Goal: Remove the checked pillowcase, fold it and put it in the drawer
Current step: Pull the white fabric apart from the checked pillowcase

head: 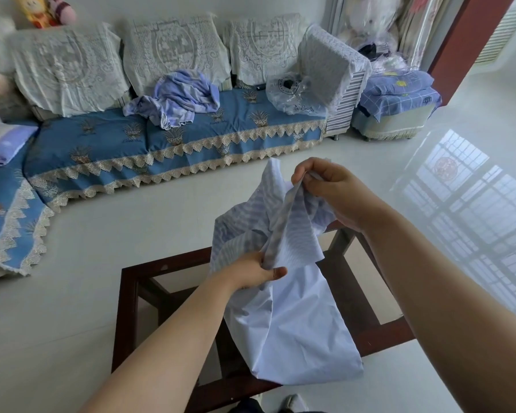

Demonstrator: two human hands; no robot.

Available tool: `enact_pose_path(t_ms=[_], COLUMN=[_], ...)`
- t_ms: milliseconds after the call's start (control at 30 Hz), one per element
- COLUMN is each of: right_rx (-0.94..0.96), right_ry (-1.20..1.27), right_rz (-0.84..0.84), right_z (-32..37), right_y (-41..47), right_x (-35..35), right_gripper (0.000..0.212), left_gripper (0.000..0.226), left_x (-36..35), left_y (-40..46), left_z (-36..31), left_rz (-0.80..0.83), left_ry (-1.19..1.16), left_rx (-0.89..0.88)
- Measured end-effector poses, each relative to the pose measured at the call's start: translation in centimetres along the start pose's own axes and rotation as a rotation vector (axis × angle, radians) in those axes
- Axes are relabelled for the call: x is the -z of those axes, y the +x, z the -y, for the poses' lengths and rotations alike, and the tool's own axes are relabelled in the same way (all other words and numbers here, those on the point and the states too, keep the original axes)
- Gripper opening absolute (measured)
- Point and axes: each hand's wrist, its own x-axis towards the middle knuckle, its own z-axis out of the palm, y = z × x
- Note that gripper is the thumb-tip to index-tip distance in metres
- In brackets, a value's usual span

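Observation:
The checked pillowcase [292, 323], pale blue and white, hangs bunched in front of me above a dark wooden glass-topped table [128, 296]. My right hand [328, 189] pinches its upper edge at the top. Lower down, my left hand [256, 271] grips a gathered fold of the same cloth. The bottom of the pillowcase drapes onto the table. No drawer is in view.
A blue sofa [108, 144] with lace trim runs along the far wall, with a crumpled blue cloth [182, 98] and a plastic bag [289, 93] on it. A stool with folded blue bedding [399, 87] stands at the right. White tiled floor surrounds the table.

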Motion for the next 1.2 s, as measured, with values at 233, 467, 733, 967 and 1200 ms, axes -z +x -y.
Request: enact_pose_path(t_ms=[233, 467, 733, 967, 1200], right_rx=[-0.013, -0.319, -0.093, 0.070, -0.056], right_ry=[0.074, -1.124, -1.433, -1.455, -1.239], right_rz=[-0.117, -0.065, 0.285, 0.347, 0.450], right_z=[0.1, 0.0, 0.3, -0.9, -1.6], right_y=[0.5, 1.2, -0.3, 0.3, -1.1], right_x=[1.6, 3.3, -1.7, -3.6, -1.9], right_gripper=[0.035, 0.028, 0.074, 0.040, 0.029], left_gripper=[0.025, 0.005, 0.034, 0.017, 0.031], left_x=[-0.4, 0.4, 0.1, 1.0, 3.6], left_y=[0.3, -0.7, -0.8, -1.5, -2.9], left_z=[2.3, 0.6, -2.6, -3.2, -1.5], left_rz=[-0.178, -0.337, -0.482, -0.412, -0.234], left_ry=[-0.580, -0.924, -0.664, -0.707, -0.986], left_rx=[0.042, -0.018, -0.116, -0.164, -0.242])
